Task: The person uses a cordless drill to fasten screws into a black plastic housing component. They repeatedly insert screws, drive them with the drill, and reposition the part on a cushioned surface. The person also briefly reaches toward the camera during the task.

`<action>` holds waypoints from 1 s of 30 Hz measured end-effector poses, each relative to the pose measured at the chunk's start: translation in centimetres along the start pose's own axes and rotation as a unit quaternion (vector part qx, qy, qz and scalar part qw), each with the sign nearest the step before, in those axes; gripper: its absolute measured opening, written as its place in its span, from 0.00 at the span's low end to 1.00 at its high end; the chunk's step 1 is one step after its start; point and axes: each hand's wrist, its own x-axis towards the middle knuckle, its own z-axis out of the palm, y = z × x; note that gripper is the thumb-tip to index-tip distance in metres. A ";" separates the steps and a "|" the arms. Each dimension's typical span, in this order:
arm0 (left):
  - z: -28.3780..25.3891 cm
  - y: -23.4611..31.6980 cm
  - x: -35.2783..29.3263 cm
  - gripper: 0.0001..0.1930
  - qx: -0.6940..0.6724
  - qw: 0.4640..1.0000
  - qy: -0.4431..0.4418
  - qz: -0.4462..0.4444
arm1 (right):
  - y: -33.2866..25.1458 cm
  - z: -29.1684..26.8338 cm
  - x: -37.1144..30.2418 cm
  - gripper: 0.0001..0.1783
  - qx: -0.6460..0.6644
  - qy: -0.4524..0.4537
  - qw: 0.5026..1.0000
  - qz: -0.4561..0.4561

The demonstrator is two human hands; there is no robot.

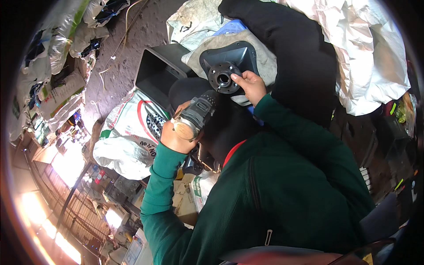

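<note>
Gripping drill (194,117) and horn flange (223,79); sacks (128,132) close beside.

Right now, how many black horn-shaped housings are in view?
2. One horn with a round flange, steadied by the right hand; a second horn lying open behind the power tool in the left hand. Others may be hidden under the sacks.

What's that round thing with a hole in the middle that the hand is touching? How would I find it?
Start at the big white crumpled sheet at the top right, then look left to the black horn-shaped part lying on grey cloth. The round black flange sits at its narrow end, with the right hand on its rim. Unlike the open black box nearby, it is a ring with small holes around one centre hole.
</note>
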 end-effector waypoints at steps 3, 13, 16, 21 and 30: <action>0.3 0.1 0.4 0.23 -0.024 1.000 0.011 -0.007 | 0.0 -0.3 0.1 0.13 0.005 -0.005 1.000 0.005; 0.8 0.5 0.1 0.23 -0.080 0.990 0.054 -0.098 | 0.0 -1.1 1.5 0.15 -0.102 -0.022 0.993 -0.050; 1.4 1.4 -2.6 0.20 -0.088 0.983 0.159 0.010 | 0.4 -1.7 2.0 0.18 -0.190 0.004 0.977 -0.101; 4.0 1.5 -7.4 0.25 0.027 0.956 0.205 0.210 | 0.7 -2.0 2.6 0.24 -0.181 0.014 0.975 -0.126; 15.6 -0.6 -14.6 0.43 -0.145 0.981 0.126 0.029 | -8.2 -0.8 -4.6 0.08 0.001 -0.132 0.975 -0.181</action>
